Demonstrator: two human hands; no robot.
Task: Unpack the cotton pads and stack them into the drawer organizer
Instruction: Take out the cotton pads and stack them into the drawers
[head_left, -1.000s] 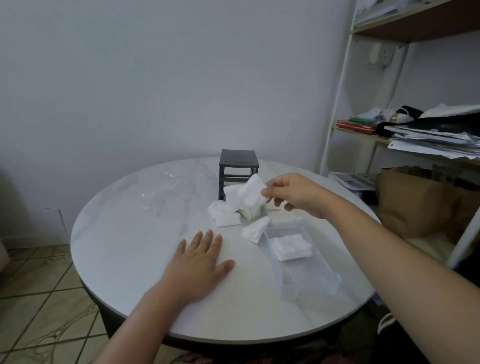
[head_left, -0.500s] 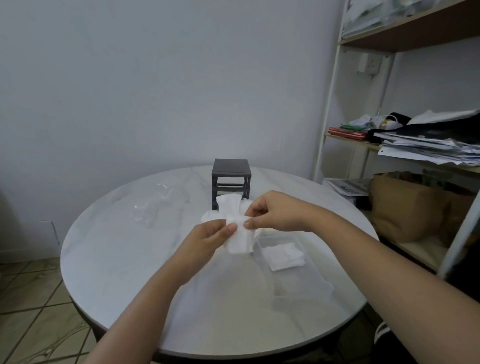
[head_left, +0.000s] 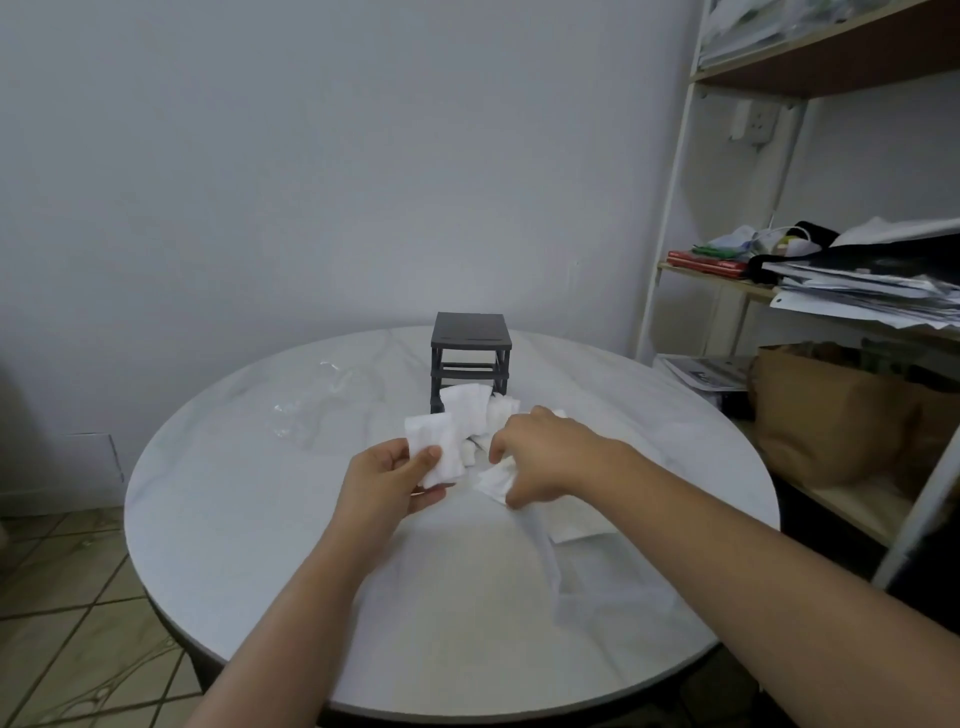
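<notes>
On the round white table (head_left: 260, 519), a dark drawer organizer (head_left: 470, 358) stood at the far middle, with a clear drawer (head_left: 597, 587) lying near right. Just before the organizer, loose cotton pads (head_left: 475, 410) lay heaped. The left hand (head_left: 387, 480) pinched several pads in its grip; the right hand (head_left: 545, 452) closed its fingers on another pad (head_left: 496, 480).

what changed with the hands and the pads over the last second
The left hand came up off the round table and took hold of a bunch of cotton pads. The right hand, which had been holding pads up near the black frame, dropped to the loose pads on the table beside the clear drawer. The frame, drawer and clear wrapper stayed put.
</notes>
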